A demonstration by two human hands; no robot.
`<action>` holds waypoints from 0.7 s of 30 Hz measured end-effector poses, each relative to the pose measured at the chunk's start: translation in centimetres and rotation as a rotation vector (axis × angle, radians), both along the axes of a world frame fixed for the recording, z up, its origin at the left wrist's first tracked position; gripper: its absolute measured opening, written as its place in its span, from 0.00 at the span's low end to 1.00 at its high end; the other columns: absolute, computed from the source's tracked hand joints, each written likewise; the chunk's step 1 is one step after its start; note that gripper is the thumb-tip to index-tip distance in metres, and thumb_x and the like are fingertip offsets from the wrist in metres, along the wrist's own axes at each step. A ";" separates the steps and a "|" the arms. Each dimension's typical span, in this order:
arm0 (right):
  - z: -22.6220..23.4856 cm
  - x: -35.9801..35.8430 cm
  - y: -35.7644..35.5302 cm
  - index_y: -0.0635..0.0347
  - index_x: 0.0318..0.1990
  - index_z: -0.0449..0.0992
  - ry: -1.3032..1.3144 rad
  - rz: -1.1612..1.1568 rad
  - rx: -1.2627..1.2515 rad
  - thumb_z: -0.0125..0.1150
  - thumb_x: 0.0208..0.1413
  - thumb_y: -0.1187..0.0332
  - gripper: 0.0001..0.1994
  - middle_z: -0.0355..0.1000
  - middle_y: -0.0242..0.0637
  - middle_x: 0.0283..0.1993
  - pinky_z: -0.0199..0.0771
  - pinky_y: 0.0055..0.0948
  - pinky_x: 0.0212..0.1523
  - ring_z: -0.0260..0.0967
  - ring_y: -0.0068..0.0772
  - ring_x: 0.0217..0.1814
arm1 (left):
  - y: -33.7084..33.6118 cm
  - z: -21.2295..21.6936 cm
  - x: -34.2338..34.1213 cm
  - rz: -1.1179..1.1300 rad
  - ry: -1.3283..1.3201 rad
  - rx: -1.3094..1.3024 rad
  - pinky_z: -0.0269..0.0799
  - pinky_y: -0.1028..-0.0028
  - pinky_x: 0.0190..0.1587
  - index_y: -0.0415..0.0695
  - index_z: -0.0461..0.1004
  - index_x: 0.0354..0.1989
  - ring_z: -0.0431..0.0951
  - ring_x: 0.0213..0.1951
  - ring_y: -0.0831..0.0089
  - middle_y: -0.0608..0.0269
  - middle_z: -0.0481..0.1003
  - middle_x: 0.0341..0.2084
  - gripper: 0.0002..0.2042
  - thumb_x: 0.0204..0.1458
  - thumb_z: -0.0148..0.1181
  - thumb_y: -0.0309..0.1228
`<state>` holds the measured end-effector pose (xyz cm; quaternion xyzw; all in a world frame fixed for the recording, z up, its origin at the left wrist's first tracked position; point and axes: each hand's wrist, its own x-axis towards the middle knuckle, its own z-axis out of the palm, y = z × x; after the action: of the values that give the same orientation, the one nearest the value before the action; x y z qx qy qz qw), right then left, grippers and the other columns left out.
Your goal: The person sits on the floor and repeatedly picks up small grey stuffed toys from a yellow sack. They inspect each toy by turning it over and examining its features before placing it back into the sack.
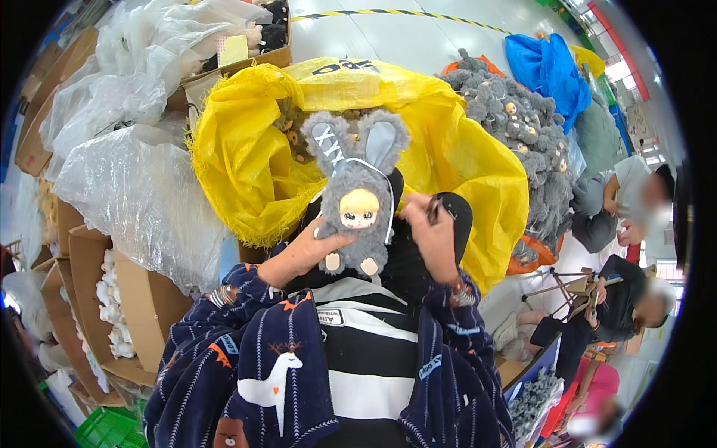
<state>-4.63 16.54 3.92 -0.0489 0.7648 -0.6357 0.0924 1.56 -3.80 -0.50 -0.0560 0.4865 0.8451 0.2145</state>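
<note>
A grey plush rabbit doll (360, 187) with a yellow-haired doll face and long upright ears is held upright over my lap. My left hand (302, 250) grips it low on its left side, thumb across the front. White lacing crosses one ear, and a thin white cord runs over the head and hangs down the right side. To the right of the doll, apart from it, my right hand (433, 233) is closed with its fingers bent. A small dark object shows between those fingers, too unclear to name.
A big yellow woven sack (485, 172) lies open before my knees, with more plush inside. Grey plush dolls (515, 119) are heaped at the right. Cardboard boxes (153, 313) and clear plastic sheeting (134, 187) stand at the left. Several people sit at the far right.
</note>
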 end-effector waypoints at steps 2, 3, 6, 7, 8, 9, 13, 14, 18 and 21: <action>-0.2 1.6 -0.3 0.67 0.35 0.74 0.006 0.116 0.109 0.59 0.50 0.72 0.07 0.70 0.28 0.29 0.64 0.16 0.30 0.62 0.14 0.28 | -0.1 -0.2 -0.6 0.018 -0.037 0.098 0.65 0.75 0.49 0.39 0.62 0.53 0.70 0.46 0.74 0.62 0.70 0.45 0.22 0.48 0.57 0.26; -0.4 1.8 -0.3 0.67 0.34 0.74 0.066 0.136 0.148 0.59 0.50 0.72 0.07 0.70 0.27 0.27 0.63 0.16 0.29 0.62 0.14 0.27 | 0.0 -0.6 -0.9 0.027 -0.051 0.137 0.66 0.75 0.49 0.39 0.63 0.53 0.71 0.45 0.73 0.62 0.70 0.45 0.22 0.48 0.57 0.26; -1.4 1.8 -1.0 0.66 0.32 0.73 0.054 0.109 0.089 0.58 0.52 0.71 0.06 0.66 0.25 0.24 0.58 0.15 0.25 0.59 0.12 0.25 | 0.2 -0.8 -1.2 0.057 -0.078 0.218 0.66 0.73 0.48 0.39 0.63 0.52 0.71 0.45 0.72 0.61 0.70 0.45 0.21 0.48 0.57 0.25; -1.2 2.0 -1.3 0.66 0.32 0.73 -0.035 0.052 0.035 0.58 0.52 0.71 0.06 0.66 0.25 0.23 0.59 0.15 0.25 0.59 0.13 0.23 | 0.3 -0.7 -1.3 0.067 -0.074 0.227 0.65 0.73 0.49 0.39 0.64 0.52 0.71 0.45 0.72 0.61 0.70 0.45 0.21 0.47 0.57 0.26; -0.9 2.0 -1.5 0.67 0.31 0.74 -0.126 -0.003 -0.017 0.58 0.51 0.71 0.06 0.67 0.26 0.22 0.59 0.16 0.24 0.60 0.15 0.22 | 0.3 -0.7 -1.3 0.080 -0.070 0.237 0.64 0.73 0.50 0.38 0.65 0.51 0.70 0.45 0.73 0.61 0.70 0.45 0.20 0.47 0.57 0.26; -0.7 1.8 -1.4 0.66 0.32 0.74 -0.301 -0.029 -0.105 0.57 0.52 0.70 0.07 0.68 0.26 0.23 0.56 0.14 0.23 0.59 0.13 0.21 | 0.2 -0.5 -1.4 0.093 -0.089 0.227 0.67 0.72 0.48 0.38 0.64 0.51 0.72 0.44 0.72 0.59 0.71 0.44 0.20 0.46 0.57 0.24; -0.5 1.2 -0.9 0.66 0.36 0.74 -0.045 -0.102 -0.090 0.56 0.51 0.73 0.06 0.69 0.28 0.26 0.59 0.14 0.22 0.60 0.14 0.20 | 0.2 -0.2 -2.1 0.153 -0.102 0.291 0.70 0.73 0.45 0.38 0.63 0.50 0.73 0.43 0.71 0.59 0.71 0.42 0.21 0.44 0.56 0.21; -0.5 1.2 -0.8 0.66 0.37 0.73 0.005 0.014 -0.068 0.59 0.49 0.72 0.09 0.68 0.28 0.24 0.61 0.15 0.22 0.61 0.14 0.20 | 0.2 -0.3 -2.2 0.160 -0.107 0.300 0.70 0.73 0.45 0.38 0.63 0.50 0.73 0.42 0.70 0.58 0.72 0.42 0.22 0.43 0.56 0.21; -1.5 2.9 -2.7 0.64 0.36 0.71 0.284 0.268 0.310 0.62 0.46 0.69 0.11 0.69 0.33 0.22 0.67 0.20 0.26 0.66 0.17 0.23 | 0.4 -1.9 -2.4 0.179 -0.123 0.310 0.71 0.73 0.42 0.38 0.64 0.49 0.74 0.40 0.70 0.59 0.72 0.39 0.22 0.40 0.54 0.17; -2.7 2.2 -2.9 0.61 0.32 0.69 -0.210 0.062 -0.075 0.56 0.50 0.67 0.07 0.64 0.30 0.17 0.59 0.20 0.18 0.59 0.18 0.15 | 0.7 -2.5 -2.0 0.191 -0.152 0.360 0.72 0.73 0.39 0.38 0.65 0.47 0.74 0.37 0.70 0.59 0.72 0.37 0.22 0.39 0.51 0.15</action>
<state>-2.39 13.62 1.26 -0.0091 0.7247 -0.6623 0.1900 -0.40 -3.08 -3.01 -0.1261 0.3025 0.9282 0.1760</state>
